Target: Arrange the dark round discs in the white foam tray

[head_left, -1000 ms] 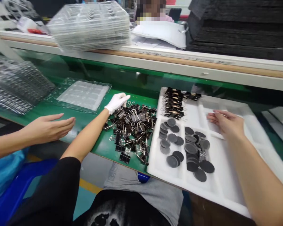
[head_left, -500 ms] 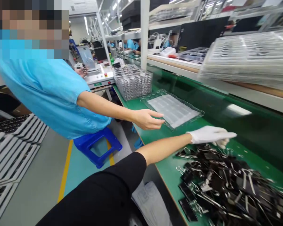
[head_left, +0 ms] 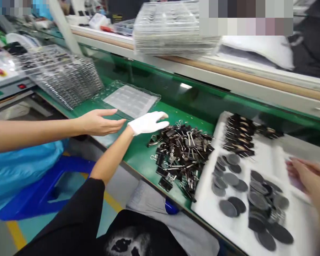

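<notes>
My left hand (head_left: pixel 149 122), in a white glove, is open with thumb and fingers apart and nothing in it. It hovers at the far left edge of a heap of black binder clips (head_left: pixel 185 153) on the green bench. At the right edge, my bare right hand (head_left: pixel 313 181) is blurred over a white foam tray (head_left: pixel 205 193); whether its fingers hold anything I cannot make out. In that tray lie dark round discs (head_left: pixel 258 201) in two groups. Behind the discs sits a row of black binder clips (head_left: pixel 238 135) clamped on thin pieces.
A co-worker's bare hand (head_left: pixel 104 122) reaches in from the left, close beside my glove. A clear plastic tray (head_left: pixel 130 99) with a white sheet lies behind it. Stacked clear trays (head_left: pixel 66 78) stand at the back left. A shelf (head_left: pixel 229 78) runs along the back, bearing another tray stack (head_left: pixel 173 32).
My view has swung right, bringing the foam tray, discs and my right hand into sight. My left hand has gone from pointing fingers to a spread hand, nearer the co-worker's hand.
</notes>
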